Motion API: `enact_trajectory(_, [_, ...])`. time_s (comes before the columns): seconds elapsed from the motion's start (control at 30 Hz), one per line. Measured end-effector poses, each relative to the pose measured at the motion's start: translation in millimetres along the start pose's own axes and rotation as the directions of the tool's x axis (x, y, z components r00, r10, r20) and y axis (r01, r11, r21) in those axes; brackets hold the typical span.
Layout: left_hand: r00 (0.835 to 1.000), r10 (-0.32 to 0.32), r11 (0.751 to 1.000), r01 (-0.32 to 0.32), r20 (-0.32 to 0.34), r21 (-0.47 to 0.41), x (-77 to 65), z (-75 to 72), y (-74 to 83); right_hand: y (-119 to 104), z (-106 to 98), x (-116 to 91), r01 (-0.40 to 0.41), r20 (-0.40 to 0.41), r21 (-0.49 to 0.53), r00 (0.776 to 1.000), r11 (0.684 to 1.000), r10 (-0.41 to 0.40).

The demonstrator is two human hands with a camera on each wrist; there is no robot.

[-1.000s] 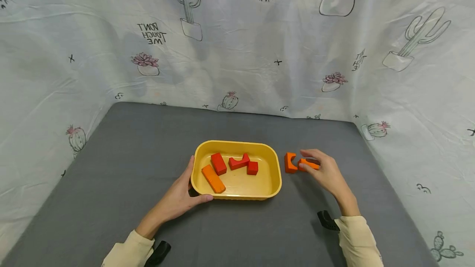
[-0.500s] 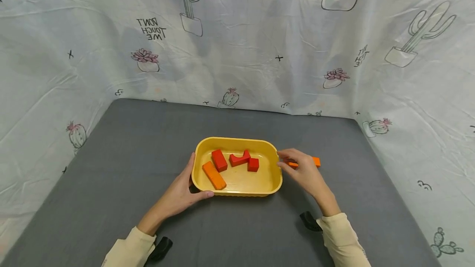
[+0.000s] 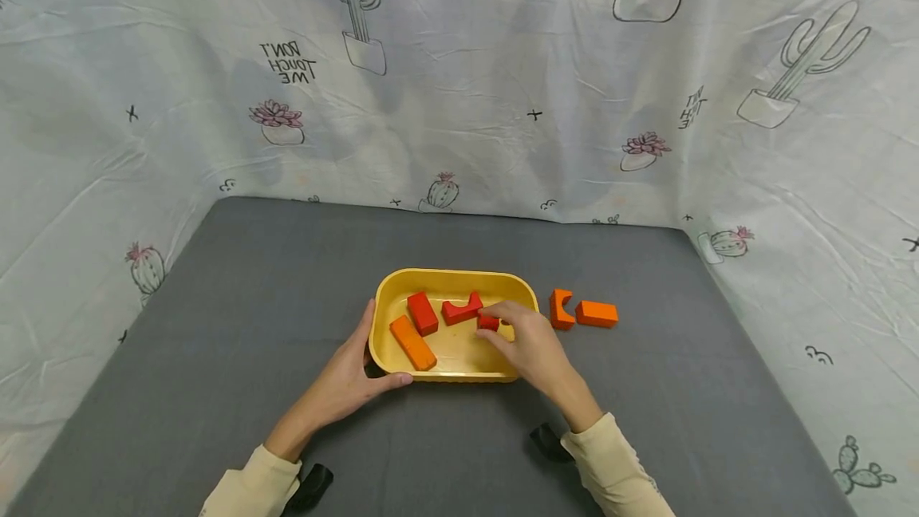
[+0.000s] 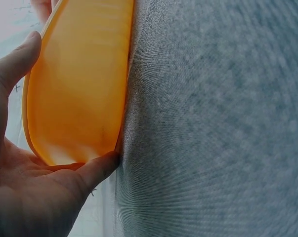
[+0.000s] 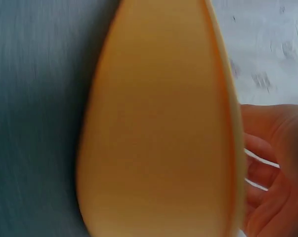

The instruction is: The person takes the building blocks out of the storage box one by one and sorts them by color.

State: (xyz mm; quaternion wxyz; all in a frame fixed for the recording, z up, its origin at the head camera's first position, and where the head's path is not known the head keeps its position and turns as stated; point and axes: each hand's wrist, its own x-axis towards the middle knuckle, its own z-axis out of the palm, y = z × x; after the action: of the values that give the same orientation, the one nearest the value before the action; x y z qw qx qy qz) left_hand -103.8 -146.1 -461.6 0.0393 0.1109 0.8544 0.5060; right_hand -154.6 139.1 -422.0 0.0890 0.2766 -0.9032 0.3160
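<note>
A yellow tray (image 3: 452, 274) sits mid-table on the grey cloth. Inside lie a red brick (image 3: 422, 313), a red arch block (image 3: 462, 310), a long orange block (image 3: 412, 343) and a small red cube (image 3: 487, 323). My right hand (image 3: 502, 325) reaches into the tray's right half, and its fingertips pinch the small red cube. My left hand (image 3: 373, 349) grips the tray's left front corner, thumb (image 4: 97, 170) against the outer wall (image 4: 79, 89). The right wrist view is blurred, showing the tray wall (image 5: 158, 138) and curled fingers (image 5: 272, 163).
An orange arch block (image 3: 561, 309) and an orange brick (image 3: 597, 313) lie on the grey tabletop (image 3: 215, 325) just right of the tray. Cactus-print cloth (image 3: 459, 102) walls the table at the back and both sides.
My right hand left the orange blocks on the table and moved left into the tray onto the small red cube. The left hand has kept its hold on the tray.
</note>
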Motion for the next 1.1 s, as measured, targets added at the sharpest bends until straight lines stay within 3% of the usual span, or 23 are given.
enact_trajectory(0.17, [1.0,0.022,1.0,-0.022,0.0,-0.012,0.1,0.6,-2.2,-14,19,3,-0.005,0.081,-0.017,0.997,1.0,0.007])
enact_trajectory(0.47, [0.999,0.047,0.997,-0.047,0.004,-0.067,-0.5,0.9,-0.7,-29,33,11,-0.092,0.216,-0.034,0.972,0.995,0.097])
enact_trajectory(0.67, [1.0,0.029,0.999,-0.029,-0.004,-0.043,-0.9,-0.3,-0.7,-42,41,23,-0.195,0.309,-0.056,0.929,0.979,0.203])
enact_trajectory(0.87, [0.999,0.043,0.998,-0.043,0.001,-0.054,-1.3,-1.0,-1.1,-51,49,32,-0.287,0.353,-0.065,0.889,0.956,0.291])
enact_trajectory(1.03, [0.999,0.049,0.997,-0.048,0.004,-0.066,-0.8,-1.4,-1.2,-59,54,39,-0.349,0.39,-0.13,0.843,0.928,0.372])
enact_trajectory(1.1, [0.999,0.05,0.996,-0.05,0.007,-0.072,-0.6,-1.5,-1.1,-62,57,41,-0.353,0.393,-0.154,0.835,0.923,0.385])
